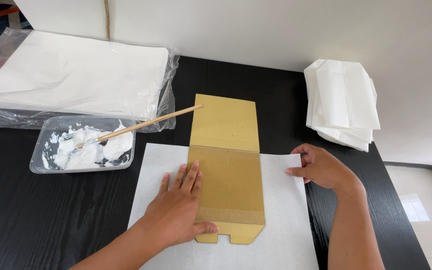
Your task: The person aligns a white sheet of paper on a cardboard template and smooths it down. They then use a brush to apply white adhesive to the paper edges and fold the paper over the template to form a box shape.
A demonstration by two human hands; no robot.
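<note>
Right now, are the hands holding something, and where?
The right hand pinches the white paper sheet at its top right corner. The left hand only presses flat on the cardboard.

A: What can't we see here?

B: The flat left hand (178, 212) hides part of the brown cardboard piece (228, 165). The cardboard hides the middle of the thin white paper sheet (286, 220), and the near edge of the picture cuts that sheet off.

A: Anything else?

B: The big stack of white paper in clear plastic wrap (71, 75) runs off the left edge. The tip of the wooden brush (146, 123) is lost in white paste.
</note>
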